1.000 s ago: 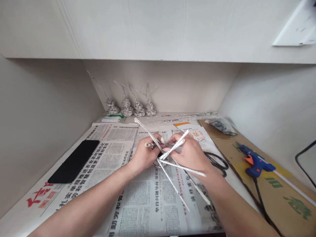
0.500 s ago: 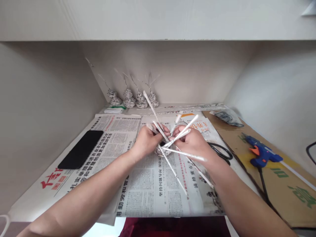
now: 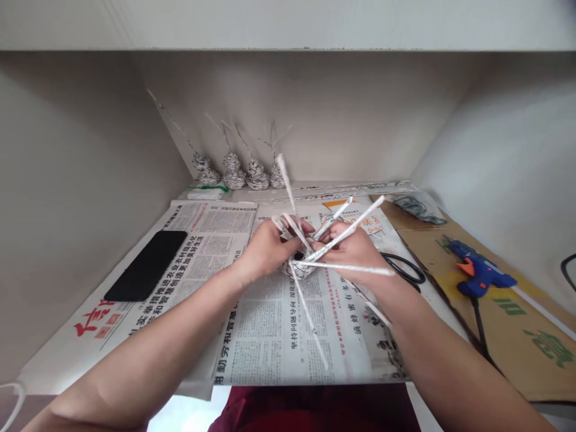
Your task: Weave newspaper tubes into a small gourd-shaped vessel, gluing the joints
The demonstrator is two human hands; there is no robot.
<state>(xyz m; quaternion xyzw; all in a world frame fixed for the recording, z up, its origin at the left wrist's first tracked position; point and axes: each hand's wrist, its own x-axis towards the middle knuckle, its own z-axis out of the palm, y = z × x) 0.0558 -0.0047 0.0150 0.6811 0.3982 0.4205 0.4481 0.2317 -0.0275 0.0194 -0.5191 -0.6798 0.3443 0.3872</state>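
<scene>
1. Two bare hands met over newspaper sheets [image 3: 263,342], near mid-view.
2. Left hand [image 3: 264,247]: fingers curled in, holding the woven piece [image 3: 297,271] at its left side; fingertips partly hidden.
3. Right hand [image 3: 357,251]: narrow pinch on the paper strips [image 3: 355,222], just beside the left; exact finger contact hidden.
4. Woven piece sat between and just below the hands, dark opening facing up; strips fanned out around it, one passing in front of the right wrist.
5. Black phone [image 3: 146,266] lay on the newspaper, left side.
6. Four woven gourd shapes [image 3: 257,174] stood in a row at the back left, thin stems up; long thin rods [image 3: 346,192] lay to their right.
7. Black looped handles [image 3: 405,270] showed beside the right wrist.
8. Blue glue gun [image 3: 483,271] lay on cardboard [image 3: 508,360], far right, near a clear bag [image 3: 420,210].
</scene>
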